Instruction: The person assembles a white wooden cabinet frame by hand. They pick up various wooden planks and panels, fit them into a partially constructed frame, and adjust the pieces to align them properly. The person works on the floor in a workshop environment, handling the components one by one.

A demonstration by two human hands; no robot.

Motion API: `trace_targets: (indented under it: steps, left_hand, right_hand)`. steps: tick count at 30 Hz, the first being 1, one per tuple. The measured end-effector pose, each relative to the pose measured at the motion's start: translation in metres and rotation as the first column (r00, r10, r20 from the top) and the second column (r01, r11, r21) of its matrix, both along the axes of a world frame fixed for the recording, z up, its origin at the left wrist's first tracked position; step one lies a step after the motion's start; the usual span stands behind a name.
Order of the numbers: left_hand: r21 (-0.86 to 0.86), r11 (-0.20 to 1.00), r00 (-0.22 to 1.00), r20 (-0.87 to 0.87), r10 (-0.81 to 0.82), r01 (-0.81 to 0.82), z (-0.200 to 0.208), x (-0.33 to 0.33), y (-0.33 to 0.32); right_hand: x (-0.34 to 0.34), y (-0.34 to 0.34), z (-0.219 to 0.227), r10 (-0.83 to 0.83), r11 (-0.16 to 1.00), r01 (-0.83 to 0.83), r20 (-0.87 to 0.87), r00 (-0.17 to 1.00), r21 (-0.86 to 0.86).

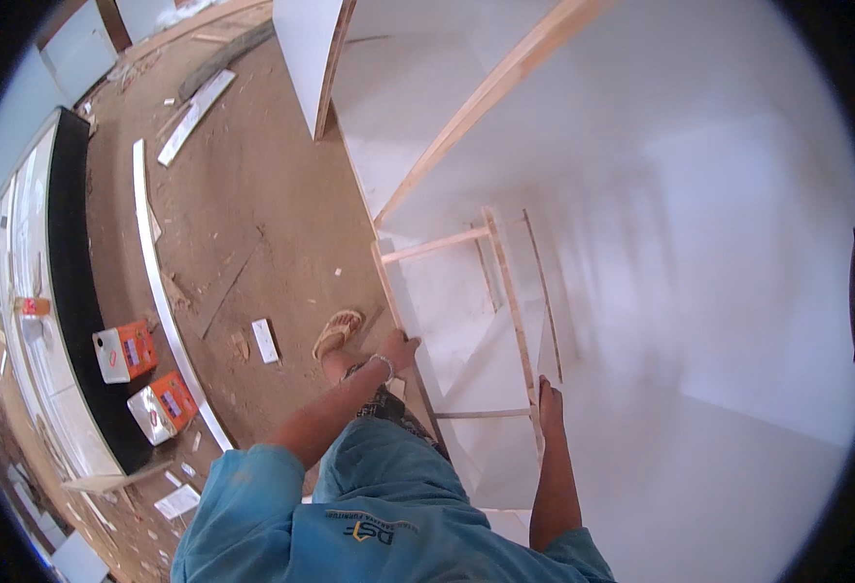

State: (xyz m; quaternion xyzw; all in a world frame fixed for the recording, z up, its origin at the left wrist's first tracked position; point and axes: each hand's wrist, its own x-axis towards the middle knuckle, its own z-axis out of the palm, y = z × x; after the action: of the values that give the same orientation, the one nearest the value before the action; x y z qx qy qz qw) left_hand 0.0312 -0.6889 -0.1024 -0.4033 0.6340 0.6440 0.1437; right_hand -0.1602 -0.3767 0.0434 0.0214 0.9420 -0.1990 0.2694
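Observation:
A box-like frame of white boards with raw wood edges (510, 301) stands in front of me, against large white panels. My left hand (398, 351) is closed at its left edge, thumb toward the inside; part of the fingers is hidden. On the frame's right edge my right hand (550, 403) is closed round the board, with the arm reaching up from below. A grey strip (481, 415) crosses between the two sides near my hands. Further up, a thin wood-edged board (486, 97) slants toward the upper right.
Two orange-and-white tins (126, 352) stand on the brown floor to the left, beside a long white strip (160, 282). A small white block (265, 341) lies near my sandalled foot (338, 333). Further left is a low white unit with a black side (87, 282). Offcuts (196, 117) litter the floor.

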Motion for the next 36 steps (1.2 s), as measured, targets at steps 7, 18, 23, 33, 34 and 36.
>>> trace_targets:
  steps: [7, 18, 23, 33, 34, 36]
  left_hand:
    - [0.090, 0.986, 0.989, -0.039, 0.144, -0.140, -0.067, 0.002, -0.020]
    - [0.527, 0.827, 0.979, 0.146, 0.142, -0.199, -0.030, 0.067, -0.068]
    - [0.754, 0.644, 0.976, -0.021, 0.216, -0.126, 0.062, 0.036, -0.074]
    - [0.280, 0.909, 0.949, 0.018, 0.315, -0.308, 0.092, -0.039, -0.040]
    - [0.254, 0.917, 0.950, 0.024, 0.311, -0.307, 0.096, -0.037, -0.036]
    - [0.235, 0.932, 0.961, 0.031, 0.276, -0.275, 0.111, -0.041, -0.029]
  right_hand:
    - [0.017, -0.024, -0.028, 0.094, 0.991, -0.098, -0.049, 0.994, -0.087]
    - [0.115, -0.093, -0.062, 0.014, 0.996, -0.023, 0.103, 0.995, 0.089]
    - [0.138, -0.106, -0.057, -0.206, 0.978, 0.195, 0.180, 0.962, 0.074]
    - [0.177, -0.078, -0.020, -0.307, 0.951, 0.295, -0.192, 0.932, -0.090]
    - [0.188, -0.072, -0.017, -0.298, 0.954, 0.283, -0.240, 0.924, -0.096]
    - [0.196, -0.058, -0.008, -0.272, 0.962, 0.255, -0.315, 0.909, -0.096]
